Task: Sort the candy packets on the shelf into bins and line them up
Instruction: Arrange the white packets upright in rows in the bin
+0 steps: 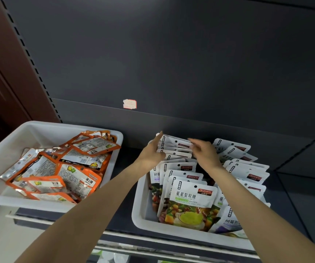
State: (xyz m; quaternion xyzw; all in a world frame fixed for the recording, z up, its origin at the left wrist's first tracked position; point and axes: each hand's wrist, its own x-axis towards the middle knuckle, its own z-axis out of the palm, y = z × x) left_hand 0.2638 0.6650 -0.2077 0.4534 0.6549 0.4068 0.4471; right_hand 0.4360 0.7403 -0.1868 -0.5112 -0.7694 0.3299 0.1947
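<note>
Dark grey shelving fills the head view: a bare back panel with a small torn price sticker (129, 104), and the shelf (126, 215) carrying two white bins.

Left bin (4, 152): orange packets (77, 179) lie in a loose heap, flat and overlapping, not yet lined up.

Right bin (139, 211): white pouches (191, 202) stand in two leaning rows, front ones upright and readable.

Our hands, both at the far end of the near row. Left hand (152, 153) has straight fingers laid flat against the row's left edge, its grip wide and holding nothing. Right hand (203, 153) reaches to the top edges of the rearmost pouches; its fingertips are blurred, so we cannot tell whether it pinches one or only touches.

We judge the step as squaring up the back of this row.

Risks from here:
- Pushing too hard from one side could fan the pouches sideways into the neighbouring row.
- Tipping the rear pouches forward may domino the whole leaning row.
- Slippery film could let a pouch slide flat beneath the others.
</note>
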